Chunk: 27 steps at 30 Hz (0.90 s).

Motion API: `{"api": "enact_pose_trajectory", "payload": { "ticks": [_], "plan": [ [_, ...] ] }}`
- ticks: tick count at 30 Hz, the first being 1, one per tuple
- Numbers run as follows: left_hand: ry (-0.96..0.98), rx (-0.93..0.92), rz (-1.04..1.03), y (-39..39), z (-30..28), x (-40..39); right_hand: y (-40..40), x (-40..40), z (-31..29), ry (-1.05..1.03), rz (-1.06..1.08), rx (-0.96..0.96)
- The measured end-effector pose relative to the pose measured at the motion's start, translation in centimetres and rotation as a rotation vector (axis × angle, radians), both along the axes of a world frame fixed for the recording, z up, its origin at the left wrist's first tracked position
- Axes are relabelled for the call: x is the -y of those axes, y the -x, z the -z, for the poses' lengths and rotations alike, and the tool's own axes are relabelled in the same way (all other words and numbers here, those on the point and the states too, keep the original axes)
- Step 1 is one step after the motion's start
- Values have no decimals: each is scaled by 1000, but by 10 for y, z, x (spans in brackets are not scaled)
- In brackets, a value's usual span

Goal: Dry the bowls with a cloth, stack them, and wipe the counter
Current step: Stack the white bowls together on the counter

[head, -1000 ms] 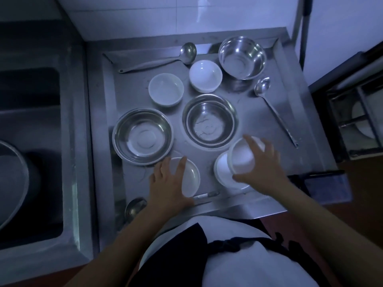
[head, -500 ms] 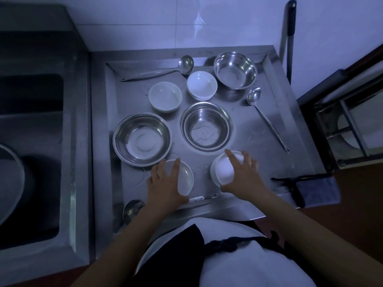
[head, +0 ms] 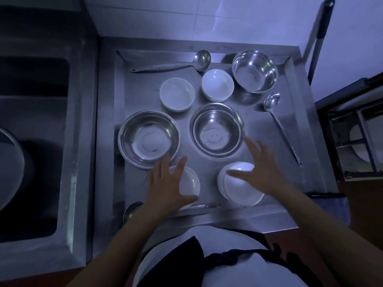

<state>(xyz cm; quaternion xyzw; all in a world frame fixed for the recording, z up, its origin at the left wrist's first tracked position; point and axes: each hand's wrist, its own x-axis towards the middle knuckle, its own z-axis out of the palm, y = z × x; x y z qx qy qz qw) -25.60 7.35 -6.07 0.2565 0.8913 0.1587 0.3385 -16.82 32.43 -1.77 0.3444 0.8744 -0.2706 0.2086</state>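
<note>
Stacking is proceeding: the right hand (head: 260,170) is hovering, fingers spread, over the white bowl stack (head: 240,186) at the counter (head: 269,131) front, while the left hand (head: 165,187) is gripping a single white bowl (head: 189,183), likely needing lifting onto that stack.

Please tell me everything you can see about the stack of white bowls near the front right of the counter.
The stack of white bowls stands on the steel counter near its front edge, on the right. The bowls are small, round and glossy, probably ceramic or melamine. They sit upside down, nested; several rims show as layers on the left side, but the exact count is unclear. The right hand hovers over the top bowl with spread fingers; whether its thumb touches the bowl is hard to tell. No other dish touches the stack.
</note>
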Motion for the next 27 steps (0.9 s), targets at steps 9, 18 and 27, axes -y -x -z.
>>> {"api": "enact_pose_trajectory", "payload": {
  "ticks": [9,18,27],
  "plan": [
    [-47,-156,-155,164,-8,-94,148,-58,12,-173,-277,-39],
    [116,-166,-78,223,41,-150,245,-105,43,-414,-729,154],
    [76,-183,-70,229,42,-150,277,-117,65,-362,-698,178]
  ]
}}
